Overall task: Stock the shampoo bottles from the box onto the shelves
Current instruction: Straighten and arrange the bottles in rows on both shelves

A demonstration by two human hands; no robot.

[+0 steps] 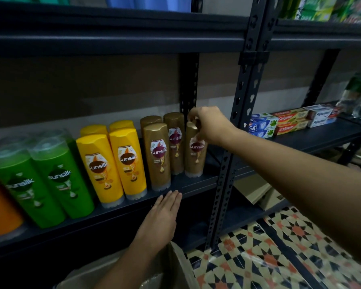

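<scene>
Cardboard box point(175, 265) edge sits below left hand point(162, 213), flat, fingers straight, on shelf lip. Right hand point(208, 124) pinches upright gold plastic shampoo bottle point(195, 151) cap; bottle hangs straight below grip, standing beside the row's other gold bottles.

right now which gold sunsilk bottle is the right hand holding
The rightmost gold Sunsilk bottle, beside the shelf upright; the right hand grips its cap, the other gold ones stand untouched.

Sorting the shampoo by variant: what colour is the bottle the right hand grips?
Golden brown, seen in the head view: the bottle held by the right hand.
</scene>
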